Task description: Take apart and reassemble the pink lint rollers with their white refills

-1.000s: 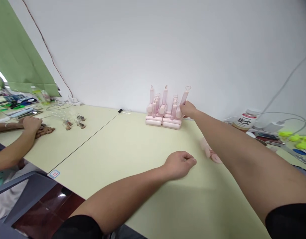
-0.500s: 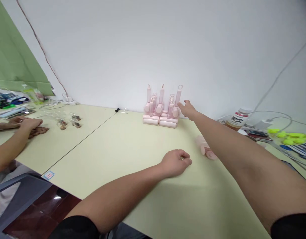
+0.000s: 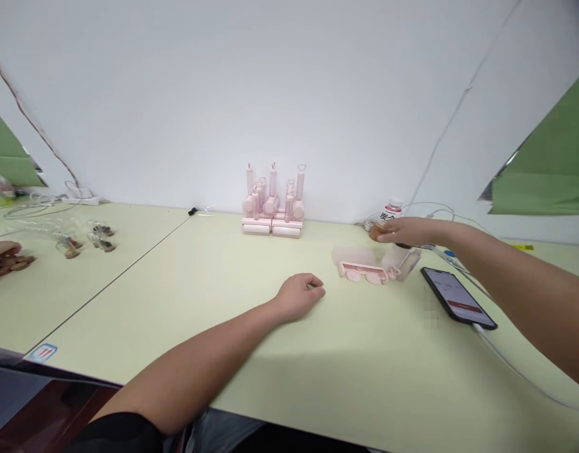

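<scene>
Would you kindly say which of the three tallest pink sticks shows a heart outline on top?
The rightmost tall stick: its top opens into a heart, whereas the left stick and middle stick have narrow tips.

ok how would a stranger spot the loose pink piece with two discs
Along the white wall runs a pale yellow-green table. On it, right of the standing cluster of pink parts and left of the phone, lies the pink piece. Two round discs along its near edge set it apart from the translucent piece beside it.

Pink pieces [image 3: 356, 276] between both hands [image 3: 296, 297] [image 3: 412, 231]
</scene>
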The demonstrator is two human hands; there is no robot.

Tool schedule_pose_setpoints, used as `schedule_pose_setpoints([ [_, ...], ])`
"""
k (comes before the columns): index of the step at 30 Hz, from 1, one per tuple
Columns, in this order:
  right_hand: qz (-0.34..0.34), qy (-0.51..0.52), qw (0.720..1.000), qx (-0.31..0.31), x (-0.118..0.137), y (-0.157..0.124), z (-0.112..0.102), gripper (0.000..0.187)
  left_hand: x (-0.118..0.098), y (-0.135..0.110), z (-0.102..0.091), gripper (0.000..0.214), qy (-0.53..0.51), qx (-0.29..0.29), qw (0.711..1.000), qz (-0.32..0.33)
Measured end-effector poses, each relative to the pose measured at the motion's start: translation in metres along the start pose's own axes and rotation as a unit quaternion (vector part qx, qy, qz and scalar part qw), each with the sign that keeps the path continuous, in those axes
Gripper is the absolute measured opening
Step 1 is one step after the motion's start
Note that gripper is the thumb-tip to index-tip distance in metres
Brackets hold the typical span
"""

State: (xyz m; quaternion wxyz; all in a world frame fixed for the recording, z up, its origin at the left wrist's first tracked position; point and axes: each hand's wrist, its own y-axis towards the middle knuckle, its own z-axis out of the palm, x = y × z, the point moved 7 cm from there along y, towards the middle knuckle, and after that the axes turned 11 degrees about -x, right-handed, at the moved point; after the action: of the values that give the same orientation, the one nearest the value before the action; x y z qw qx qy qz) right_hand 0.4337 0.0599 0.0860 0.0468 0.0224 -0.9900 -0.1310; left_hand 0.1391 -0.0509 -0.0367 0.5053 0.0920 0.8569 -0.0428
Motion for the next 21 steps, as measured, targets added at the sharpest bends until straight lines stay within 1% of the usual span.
schedule_pose_setpoints([
  [2, 0.021, -0.006, 0.998, 0.063, -0.008, -0.009, 0.015, 0.036, 0.0, 0.0, -0.001, 0.03, 0.002, -0.001, 1.0, 0.0],
  [3, 0.033, -0.004, 0.996, 0.081, -0.011, -0.012, 0.021, 0.037, 0.0, -0.001, -0.002, 0.031, 0.0, -0.001, 1.0, -0.001],
  [4, 0.043, -0.004, 0.995, 0.086, -0.012, -0.013, 0.024, 0.038, 0.001, -0.001, -0.002, 0.031, -0.002, -0.001, 1.0, -0.002],
  [6, 0.05, 0.0, 0.995, 0.083, -0.013, -0.013, 0.03, 0.039, 0.001, -0.002, -0.003, 0.031, -0.006, 0.001, 1.0, -0.005],
  [11, 0.04, 0.01, 0.997, 0.07, -0.014, -0.01, 0.036, 0.041, -0.001, -0.003, -0.005, 0.029, -0.007, 0.004, 1.0, 0.002],
  [18, 0.047, 0.001, 0.996, 0.075, -0.01, -0.012, 0.033, 0.037, -0.001, -0.004, -0.004, 0.03, -0.017, 0.026, 1.0, -0.004],
  [21, 0.06, -0.006, 0.996, 0.07, -0.009, -0.011, 0.028, 0.037, -0.002, -0.004, -0.004, 0.029, -0.015, 0.031, 0.999, -0.001],
])
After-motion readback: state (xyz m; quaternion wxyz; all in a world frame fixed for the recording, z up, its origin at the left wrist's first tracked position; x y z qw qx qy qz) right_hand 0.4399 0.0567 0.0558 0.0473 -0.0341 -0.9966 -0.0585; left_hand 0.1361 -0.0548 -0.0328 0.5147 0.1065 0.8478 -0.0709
